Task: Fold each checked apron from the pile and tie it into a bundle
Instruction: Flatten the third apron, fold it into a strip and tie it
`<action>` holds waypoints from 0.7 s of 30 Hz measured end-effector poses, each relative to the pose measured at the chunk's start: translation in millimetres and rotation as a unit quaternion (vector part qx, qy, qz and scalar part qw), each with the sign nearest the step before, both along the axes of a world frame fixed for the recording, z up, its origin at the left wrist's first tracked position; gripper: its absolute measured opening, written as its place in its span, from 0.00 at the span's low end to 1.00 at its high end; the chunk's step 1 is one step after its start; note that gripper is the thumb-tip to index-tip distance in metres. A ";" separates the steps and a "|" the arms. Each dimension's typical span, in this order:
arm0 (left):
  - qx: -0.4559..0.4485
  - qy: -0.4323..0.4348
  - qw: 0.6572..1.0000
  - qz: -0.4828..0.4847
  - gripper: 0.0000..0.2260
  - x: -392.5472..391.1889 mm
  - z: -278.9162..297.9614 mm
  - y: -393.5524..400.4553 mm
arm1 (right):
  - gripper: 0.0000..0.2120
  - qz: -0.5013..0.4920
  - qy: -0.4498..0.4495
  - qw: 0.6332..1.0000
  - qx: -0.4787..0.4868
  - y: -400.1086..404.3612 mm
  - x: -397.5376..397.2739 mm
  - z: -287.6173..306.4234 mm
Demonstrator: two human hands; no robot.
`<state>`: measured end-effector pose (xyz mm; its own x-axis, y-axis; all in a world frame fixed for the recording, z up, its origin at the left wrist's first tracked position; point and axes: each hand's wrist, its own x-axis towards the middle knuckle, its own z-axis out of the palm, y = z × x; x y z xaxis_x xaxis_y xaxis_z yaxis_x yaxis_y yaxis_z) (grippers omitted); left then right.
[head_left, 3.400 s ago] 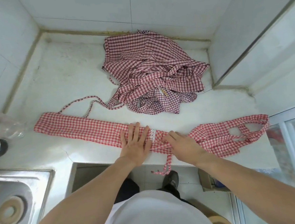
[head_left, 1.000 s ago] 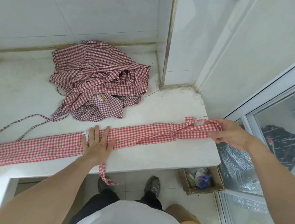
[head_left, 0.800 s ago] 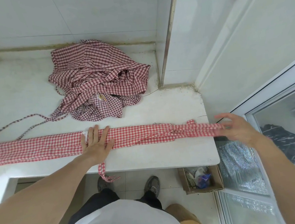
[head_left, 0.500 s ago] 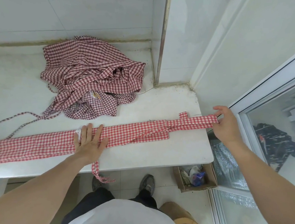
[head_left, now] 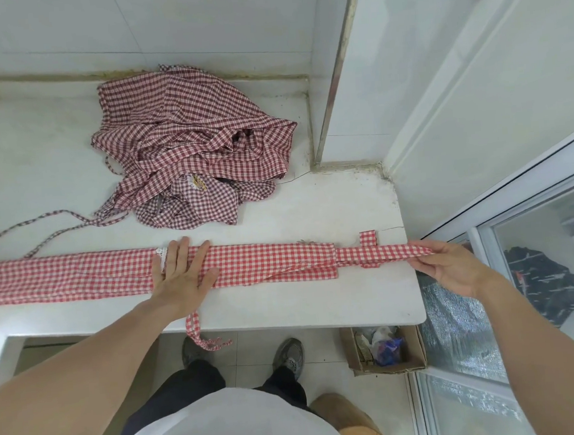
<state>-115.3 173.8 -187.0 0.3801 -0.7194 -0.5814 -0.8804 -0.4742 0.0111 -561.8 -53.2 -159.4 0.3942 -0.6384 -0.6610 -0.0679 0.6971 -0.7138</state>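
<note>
Apron [head_left: 268,265], red-and-white checked, lay folded into a long narrow band across the front of the white surface [head_left: 320,304], running off the left edge of view and narrowing at its right end into a strap [head_left: 381,253] with a short tab standing up from it. One tie [head_left: 198,330] hung over the surface's front edge toward the floor. Behind the band, well apart, a crumpled pile [head_left: 191,156] of darker checked aprons sat near the back wall, its thin ties trailing left. Bare surface lay between pile and band, and a narrower strip between the band and the front edge; the surface ended at a rounded right corner just beside the strap's end, with a glass door beyond. A cardboard box [head_left: 385,350] of scraps stood on the floor below that corner. The left hand [head_left: 184,277] lay flat on the band's middle, fingers spread and straight, pressing it down. The right hand [head_left: 454,266] was past the surface's right edge, its thumb and fingers pinching the strap's tip and holding it out level.
</note>
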 end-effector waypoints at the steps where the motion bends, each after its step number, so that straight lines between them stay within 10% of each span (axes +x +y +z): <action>1: -0.003 0.000 1.000 -0.004 0.33 1.4 -0.3 1.1 | 0.15 0.031 0.005 0.999 -0.004 -1.9 -3.3 2.8; 10: -0.005 -0.014 1.000 -0.006 0.30 -0.6 -1.5 -0.3 | 0.38 0.013 0.119 0.981 -0.152 -1.0 5.7 -10.8; 14: -0.012 -0.041 0.999 0.025 0.28 -15.3 4.3 -19.0 | 0.19 -0.001 0.154 0.975 -0.160 4.9 11.3 -10.9; 17: -0.042 -0.056 0.997 0.030 0.36 -45.2 18.8 -45.2 | 0.27 0.019 0.173 0.969 -0.174 5.9 11.8 -9.4; 21: -0.174 0.037 0.980 -0.088 0.34 -109.8 30.4 -72.9 | 0.11 0.142 0.331 0.888 -0.285 5.7 24.8 -3.2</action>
